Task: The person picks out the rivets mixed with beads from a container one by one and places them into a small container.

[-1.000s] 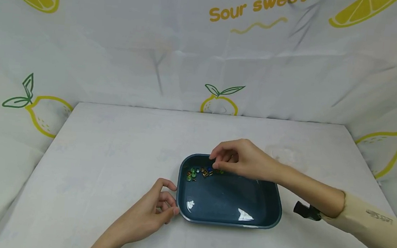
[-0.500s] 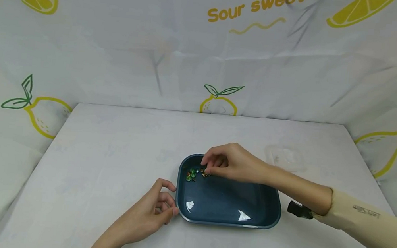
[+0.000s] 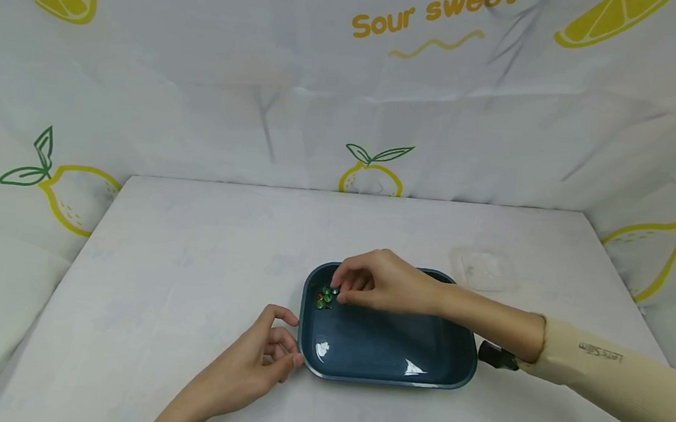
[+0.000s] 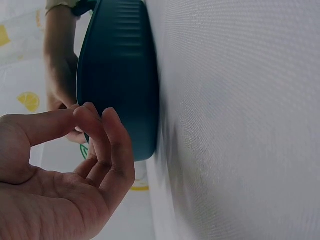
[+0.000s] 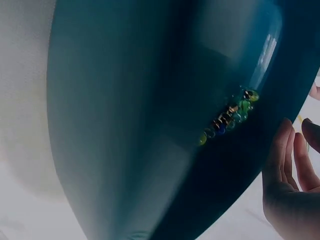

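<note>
- Head view: I see my right hand with fingers curled, tips among small coloured glass beads in the dark blue plastic tray; whether it pinches one, I cannot tell.
- My left hand, fingers loosely bent, touches the tray's near-left corner.

tray: dark teal-blue, glossy, with white glints on its floor towards 6 o'clock
beads: mostly green, with orange and yellow among them; the right wrist view adds blue and amber ones
table cover: pale grey-white, faintly mottled
backdrop: white cloth printed with yellow lemon slices at 10 and 2 o'clock, outlined yellow lemons with green leaves, and "Sour sweet" in mustard letters at 12 o'clock
sleeve: cream, with small dark lettering
clear dish: colourless, see-through, at 2 o'clock of the tray
</note>
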The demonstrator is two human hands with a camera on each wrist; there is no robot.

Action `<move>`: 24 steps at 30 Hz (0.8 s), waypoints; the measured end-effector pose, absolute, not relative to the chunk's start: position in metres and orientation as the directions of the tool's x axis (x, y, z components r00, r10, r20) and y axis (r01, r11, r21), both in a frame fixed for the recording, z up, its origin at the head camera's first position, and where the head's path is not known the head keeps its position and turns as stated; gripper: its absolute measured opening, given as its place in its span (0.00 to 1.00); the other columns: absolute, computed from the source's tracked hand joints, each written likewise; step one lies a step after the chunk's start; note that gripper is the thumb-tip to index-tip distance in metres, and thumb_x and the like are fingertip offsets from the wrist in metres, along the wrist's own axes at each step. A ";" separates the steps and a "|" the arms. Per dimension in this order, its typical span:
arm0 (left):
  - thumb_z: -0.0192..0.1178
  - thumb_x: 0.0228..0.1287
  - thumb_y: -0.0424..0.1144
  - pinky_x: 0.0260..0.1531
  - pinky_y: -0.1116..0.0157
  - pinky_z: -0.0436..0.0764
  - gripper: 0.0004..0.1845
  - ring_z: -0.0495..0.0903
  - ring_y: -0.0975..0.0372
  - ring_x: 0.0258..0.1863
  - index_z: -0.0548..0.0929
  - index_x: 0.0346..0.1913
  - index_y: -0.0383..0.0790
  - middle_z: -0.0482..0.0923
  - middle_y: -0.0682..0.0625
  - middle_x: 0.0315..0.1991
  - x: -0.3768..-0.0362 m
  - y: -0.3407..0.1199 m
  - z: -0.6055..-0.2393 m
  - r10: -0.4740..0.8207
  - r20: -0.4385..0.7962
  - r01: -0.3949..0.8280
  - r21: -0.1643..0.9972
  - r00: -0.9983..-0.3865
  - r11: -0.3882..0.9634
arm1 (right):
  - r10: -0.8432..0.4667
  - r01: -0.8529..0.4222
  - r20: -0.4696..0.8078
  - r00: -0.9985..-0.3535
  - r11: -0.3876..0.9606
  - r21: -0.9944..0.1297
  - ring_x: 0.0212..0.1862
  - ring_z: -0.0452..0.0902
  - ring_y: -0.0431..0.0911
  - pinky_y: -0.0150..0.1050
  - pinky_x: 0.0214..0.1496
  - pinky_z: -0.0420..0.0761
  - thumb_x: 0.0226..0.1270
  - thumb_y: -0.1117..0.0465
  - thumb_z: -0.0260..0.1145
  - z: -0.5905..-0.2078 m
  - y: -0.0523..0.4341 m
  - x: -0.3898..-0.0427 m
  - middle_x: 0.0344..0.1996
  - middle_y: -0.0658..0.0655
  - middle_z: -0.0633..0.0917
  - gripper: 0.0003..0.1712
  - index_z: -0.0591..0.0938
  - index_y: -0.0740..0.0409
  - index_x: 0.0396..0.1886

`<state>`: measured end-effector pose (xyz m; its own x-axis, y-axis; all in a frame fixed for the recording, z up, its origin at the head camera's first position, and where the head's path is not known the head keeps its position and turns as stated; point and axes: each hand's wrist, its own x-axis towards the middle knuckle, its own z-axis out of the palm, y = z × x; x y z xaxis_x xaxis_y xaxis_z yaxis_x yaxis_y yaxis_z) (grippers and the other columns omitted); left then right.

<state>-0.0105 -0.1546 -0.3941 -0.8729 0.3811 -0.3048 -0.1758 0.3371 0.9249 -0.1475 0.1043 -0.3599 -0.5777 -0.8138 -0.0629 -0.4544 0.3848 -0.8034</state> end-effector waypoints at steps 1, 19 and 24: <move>0.64 0.79 0.38 0.33 0.69 0.79 0.27 0.80 0.65 0.31 0.63 0.70 0.38 0.83 0.43 0.40 -0.011 -0.155 -0.394 0.380 -0.306 -0.177 0.925 -0.873 0.337 | -0.817 -0.457 -0.063 -0.574 0.383 -0.803 0.37 0.86 0.35 0.34 0.44 0.90 0.72 0.64 0.76 -0.360 0.104 -0.148 0.37 0.51 0.92 0.11 0.89 0.62 0.50; 0.64 0.79 0.38 0.33 0.70 0.78 0.27 0.80 0.65 0.31 0.62 0.70 0.39 0.82 0.44 0.40 -0.010 -0.155 -0.393 0.385 -0.301 -0.171 0.926 -0.873 0.336 | -0.841 -0.490 -0.088 -0.535 0.393 -0.778 0.36 0.86 0.33 0.32 0.44 0.89 0.72 0.64 0.76 -0.358 0.098 -0.149 0.36 0.51 0.93 0.09 0.89 0.62 0.48; 0.64 0.79 0.38 0.33 0.70 0.78 0.27 0.80 0.66 0.32 0.62 0.70 0.39 0.82 0.45 0.40 -0.010 -0.156 -0.394 0.389 -0.299 -0.171 0.928 -0.871 0.331 | -0.845 -0.460 -0.123 -0.520 0.399 -0.793 0.37 0.87 0.33 0.32 0.44 0.89 0.73 0.66 0.74 -0.362 0.096 -0.149 0.37 0.52 0.94 0.08 0.88 0.64 0.48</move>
<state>-0.0100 -0.1555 -0.3945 -0.8714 0.3888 -0.2991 -0.1706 0.3315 0.9279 -0.1487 0.0961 -0.3622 -0.5202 -0.8451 -0.1234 -0.4604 0.3992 -0.7929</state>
